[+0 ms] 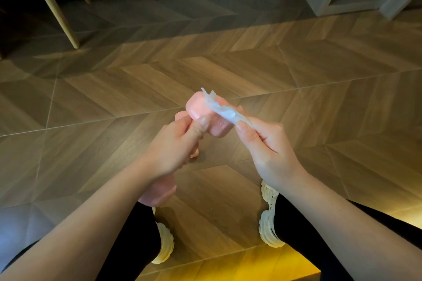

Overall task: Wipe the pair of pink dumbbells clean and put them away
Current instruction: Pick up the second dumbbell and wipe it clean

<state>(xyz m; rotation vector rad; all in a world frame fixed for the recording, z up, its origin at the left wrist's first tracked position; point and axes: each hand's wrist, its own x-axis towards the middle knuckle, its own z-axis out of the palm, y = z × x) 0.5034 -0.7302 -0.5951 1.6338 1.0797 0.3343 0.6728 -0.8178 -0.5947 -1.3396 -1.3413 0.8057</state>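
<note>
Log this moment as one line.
phase: wiping | left hand grips pink dumbbell | right hand pinches tissue against its upper head

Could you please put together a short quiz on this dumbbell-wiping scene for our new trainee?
1. True or false: the left hand grips a pink dumbbell.
2. What does the right hand pinch? A) a sponge B) a white tissue C) a brush
3. Fill in: the tissue lies on the dumbbell's far ____, not on its handle.

Key: 1 true. 2 B. 3 head.
</note>
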